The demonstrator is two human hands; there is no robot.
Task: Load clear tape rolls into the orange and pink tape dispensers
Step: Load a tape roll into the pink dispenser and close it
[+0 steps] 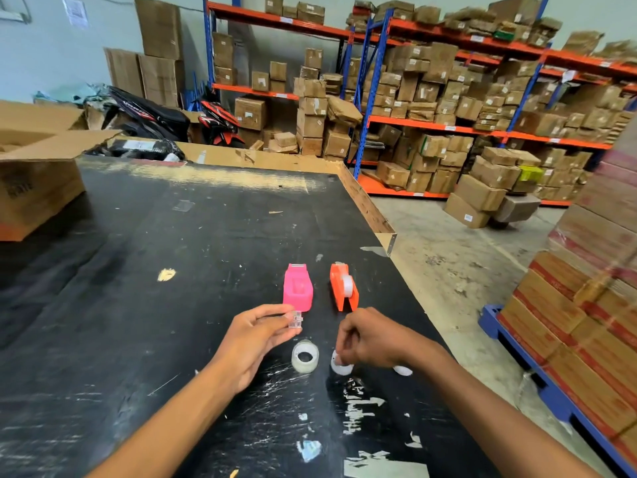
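The pink dispenser [297,288] lies on the black table [172,270] with an empty slot. Right of it, the orange dispenser [343,287] holds a clear tape roll [347,285]. My left hand [256,336] pinches a small clear plastic spool core [295,319] just below the pink dispenser. A loose clear tape roll [305,356] lies flat on the table between my hands. My right hand [370,339] has its fingertips closed on a second roll [341,366], lying on the table and partly hidden by the fingers.
A white scrap [402,370] lies by my right wrist. Torn tape bits and scratches mark the near table. An open cardboard box [38,181] sits at the far left. The table's right edge drops to the floor, with stacked cartons on a blue pallet [551,391].
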